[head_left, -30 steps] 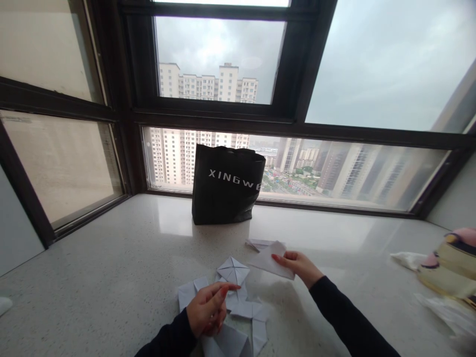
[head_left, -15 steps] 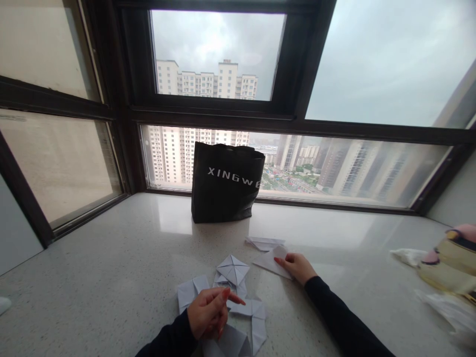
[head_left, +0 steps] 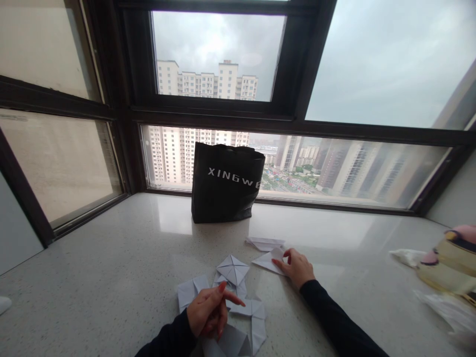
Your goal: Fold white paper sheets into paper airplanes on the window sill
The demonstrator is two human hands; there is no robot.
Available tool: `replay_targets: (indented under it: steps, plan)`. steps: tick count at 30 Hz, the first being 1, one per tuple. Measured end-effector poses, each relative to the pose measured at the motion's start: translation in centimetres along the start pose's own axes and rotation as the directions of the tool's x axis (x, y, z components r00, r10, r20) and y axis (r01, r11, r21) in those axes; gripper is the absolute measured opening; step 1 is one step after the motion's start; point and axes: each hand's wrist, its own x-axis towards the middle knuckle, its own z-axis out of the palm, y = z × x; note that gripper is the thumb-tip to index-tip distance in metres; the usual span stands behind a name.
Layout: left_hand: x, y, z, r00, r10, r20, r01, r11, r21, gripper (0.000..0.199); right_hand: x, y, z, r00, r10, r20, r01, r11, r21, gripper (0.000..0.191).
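Observation:
Above several folded white papers at the front hovers my left hand [head_left: 208,310], its index finger and thumb stretched apart and the other fingers loosely curled, holding nothing I can see. My right hand [head_left: 296,267] pinches the right side of a flat paper triangle [head_left: 265,262] on the counter. Behind the triangle lies a narrow folded paper strip [head_left: 266,243]. A diamond-shaped folded paper [head_left: 233,269] with crossing creases rests between the hands. Nearer me are an angular folded paper piece [head_left: 257,317] and another white paper [head_left: 232,341], partly covered by my left hand.
A black bag [head_left: 227,191] with white lettering stands on the speckled white counter [head_left: 111,267], against the window side. At the right edge are a yellowish and pink object [head_left: 446,263] and crumpled clear plastic [head_left: 448,312]. Dark window frames border the counter.
My right hand has shifted slightly left, and the paper triangle under it has come down flatter. My left hand has barely moved.

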Motion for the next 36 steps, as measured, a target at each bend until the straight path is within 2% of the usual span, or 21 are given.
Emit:
replay_targets:
  steps: [5,8,11,15,18,21,24,26,28,31,33,35,36]
  plan:
    - [0.1,0.0,0.1,1.000,0.009,-0.011,-0.009,1.000,0.020,0.059,-0.1,0.3,0.4,0.998,-0.008,-0.068,0.009,1.000,0.023,0.033]
    - [0.1,-0.1,0.1,1.000,0.006,0.006,-0.006,1.000,-0.002,0.057,-0.2,0.4,0.6,0.991,-0.014,-0.130,0.019,0.999,0.039,0.034]
    - [0.2,0.1,-0.2,0.999,0.036,-0.022,-0.037,0.998,-0.046,0.053,-0.3,0.3,0.4,0.980,-0.016,-0.200,0.026,0.999,0.044,0.035]
    - [0.1,1.1,-0.9,0.981,0.107,-0.161,-0.125,0.987,-0.105,0.045,-0.5,-0.6,-1.1,0.962,-0.039,-0.269,0.053,0.998,0.046,0.031]
    - [-0.1,2.1,-1.6,0.931,0.193,-0.309,-0.237,0.965,-0.112,0.038,-1.3,-2.5,-2.4,0.957,-0.187,-0.222,0.205,0.977,0.062,0.022]
    - [-0.2,2.7,-2.2,0.862,0.259,-0.436,-0.325,0.942,-0.083,0.035,-2.8,-5.3,-2.9,0.901,-0.424,-0.096,0.433,0.896,0.098,0.008]
    - [-0.1,2.7,-2.6,0.817,0.295,-0.495,-0.374,0.925,-0.066,0.033,-3.9,-7.8,-2.6,0.784,-0.621,0.021,0.617,0.782,0.092,0.030]
    - [-0.1,2.6,-2.9,0.803,0.311,-0.508,-0.391,0.918,-0.056,0.033,-4.1,-8.9,-2.6,0.746,-0.664,0.046,0.659,0.746,0.096,0.028]
    - [0.0,2.4,-3.3,0.786,0.327,-0.525,-0.408,0.912,-0.042,0.033,-3.9,-9.5,-2.8,0.763,-0.646,0.015,0.638,0.757,0.145,0.022]
    - [0.2,2.3,-4.1,0.739,0.360,-0.570,-0.448,0.894,-0.016,0.030,-3.7,-9.9,-3.8,0.837,-0.544,-0.060,0.529,0.774,0.348,0.017]
    - [0.5,2.0,-4.4,0.691,0.388,-0.609,-0.470,0.882,0.029,0.033,-3.9,-10.1,-4.5,0.871,-0.486,-0.070,0.459,0.757,0.464,0.016]
    - [0.7,1.6,-4.2,0.646,0.435,-0.628,-0.468,0.875,0.125,0.038,-4.4,-10.4,-4.9,0.877,-0.479,-0.040,0.419,0.721,0.551,0.017]
    - [0.8,1.4,-3.9,0.642,0.456,-0.617,-0.457,0.873,0.170,0.040,-4.7,-10.7,-5.1,0.871,-0.492,-0.014,0.401,0.693,0.600,0.018]
